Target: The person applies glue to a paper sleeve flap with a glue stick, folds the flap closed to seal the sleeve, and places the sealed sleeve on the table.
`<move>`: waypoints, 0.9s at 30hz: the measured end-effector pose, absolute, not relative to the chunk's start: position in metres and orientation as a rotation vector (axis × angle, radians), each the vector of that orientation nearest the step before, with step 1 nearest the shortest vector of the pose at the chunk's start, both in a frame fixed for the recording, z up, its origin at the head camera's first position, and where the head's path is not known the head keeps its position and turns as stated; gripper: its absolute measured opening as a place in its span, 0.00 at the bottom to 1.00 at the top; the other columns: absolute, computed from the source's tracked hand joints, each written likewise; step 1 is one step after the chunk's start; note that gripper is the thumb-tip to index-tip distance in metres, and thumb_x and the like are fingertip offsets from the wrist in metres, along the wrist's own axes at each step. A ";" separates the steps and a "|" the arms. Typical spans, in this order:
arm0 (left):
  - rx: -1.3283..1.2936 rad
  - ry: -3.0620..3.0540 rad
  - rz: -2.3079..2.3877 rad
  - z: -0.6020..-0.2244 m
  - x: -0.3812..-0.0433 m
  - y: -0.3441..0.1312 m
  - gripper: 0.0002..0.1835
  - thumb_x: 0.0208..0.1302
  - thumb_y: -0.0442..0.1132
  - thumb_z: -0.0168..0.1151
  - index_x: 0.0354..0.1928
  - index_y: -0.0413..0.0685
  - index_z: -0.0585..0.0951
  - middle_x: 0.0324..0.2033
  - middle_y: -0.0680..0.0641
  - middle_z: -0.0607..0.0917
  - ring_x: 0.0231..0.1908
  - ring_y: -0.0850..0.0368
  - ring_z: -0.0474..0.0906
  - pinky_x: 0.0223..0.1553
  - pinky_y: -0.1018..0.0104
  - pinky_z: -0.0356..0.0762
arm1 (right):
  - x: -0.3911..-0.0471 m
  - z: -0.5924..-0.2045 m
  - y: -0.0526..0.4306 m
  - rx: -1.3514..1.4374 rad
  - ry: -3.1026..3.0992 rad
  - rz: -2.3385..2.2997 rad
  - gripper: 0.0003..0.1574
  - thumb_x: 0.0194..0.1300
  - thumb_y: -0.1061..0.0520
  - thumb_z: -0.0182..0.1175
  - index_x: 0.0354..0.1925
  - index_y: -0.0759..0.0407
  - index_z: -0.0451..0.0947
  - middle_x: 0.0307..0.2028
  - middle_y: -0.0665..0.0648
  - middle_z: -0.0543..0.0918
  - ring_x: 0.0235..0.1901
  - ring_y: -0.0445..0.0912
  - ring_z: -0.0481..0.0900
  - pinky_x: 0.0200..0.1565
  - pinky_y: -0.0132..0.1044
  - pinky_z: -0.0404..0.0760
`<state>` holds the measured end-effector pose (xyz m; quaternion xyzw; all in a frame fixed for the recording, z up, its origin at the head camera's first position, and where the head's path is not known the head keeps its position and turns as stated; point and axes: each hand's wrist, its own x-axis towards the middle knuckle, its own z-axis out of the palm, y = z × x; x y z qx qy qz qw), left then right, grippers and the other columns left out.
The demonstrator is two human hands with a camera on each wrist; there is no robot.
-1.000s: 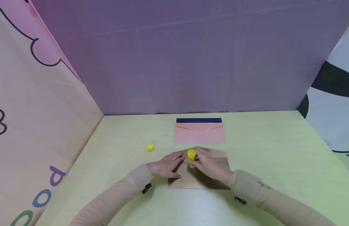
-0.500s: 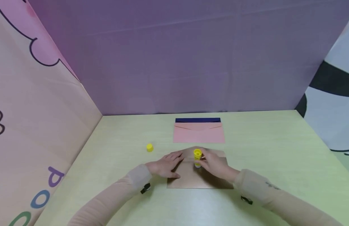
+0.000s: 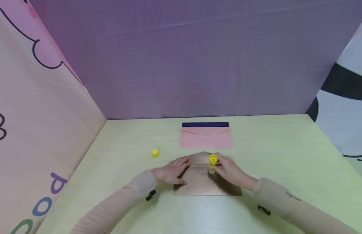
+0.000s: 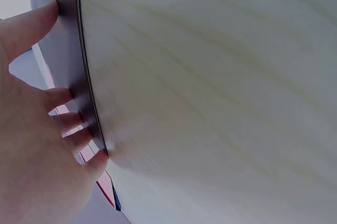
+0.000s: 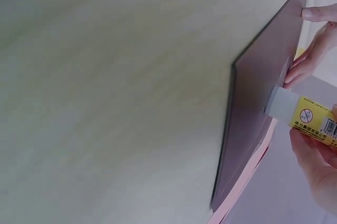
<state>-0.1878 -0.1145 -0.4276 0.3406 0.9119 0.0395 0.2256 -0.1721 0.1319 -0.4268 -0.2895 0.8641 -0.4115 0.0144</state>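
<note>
A brown kraft envelope [image 3: 195, 188] lies on the table with its flap [image 3: 199, 157] folded up at the far side. My left hand [image 3: 172, 171] rests spread on the envelope's left part, fingers straight. In my right hand [image 3: 230, 170], thumb and fingers grip a yellow glue stick [image 3: 212, 164] upright. Its white end [image 5: 283, 104] meets the envelope just below the flap's fold, as the right wrist view shows. The left wrist view shows the left hand's fingertips [image 4: 97, 163] on the envelope [image 4: 79, 71].
Behind the brown envelope lie a pink envelope [image 3: 206, 138] and a dark blue one [image 3: 205, 124] partly under it. A yellow cap [image 3: 155, 153] stands on the table [image 3: 128, 139] to the left. A purple screen [image 3: 181, 65] closes off the back.
My right hand has slid the glue stick to the right along the envelope. The left hand has stayed in place on the paper.
</note>
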 end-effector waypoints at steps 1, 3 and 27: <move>0.942 2.514 0.107 -0.428 -0.188 -0.115 0.41 0.60 0.57 0.50 0.68 0.47 0.45 0.68 0.47 0.40 0.67 0.54 0.35 0.65 0.58 0.40 | -0.172 -0.427 0.133 -0.907 2.700 -1.281 0.13 0.56 0.64 0.58 0.40 0.64 0.68 0.30 0.52 0.75 0.35 0.48 0.79 0.35 0.27 0.78; 0.945 2.514 0.106 -0.428 -0.188 -0.115 0.41 0.61 0.57 0.49 0.68 0.46 0.45 0.68 0.47 0.40 0.67 0.54 0.35 0.65 0.58 0.40 | -0.172 -0.429 0.135 -0.917 2.722 -1.278 0.13 0.56 0.64 0.59 0.40 0.64 0.68 0.30 0.52 0.75 0.34 0.48 0.79 0.35 0.27 0.78; 0.946 2.517 0.099 -0.427 -0.188 -0.112 0.41 0.60 0.57 0.49 0.68 0.46 0.46 0.68 0.47 0.41 0.67 0.54 0.36 0.65 0.59 0.40 | -0.184 -0.414 0.177 -0.729 2.699 -1.138 0.15 0.45 0.62 0.67 0.31 0.61 0.71 0.26 0.51 0.75 0.25 0.42 0.69 0.25 0.29 0.75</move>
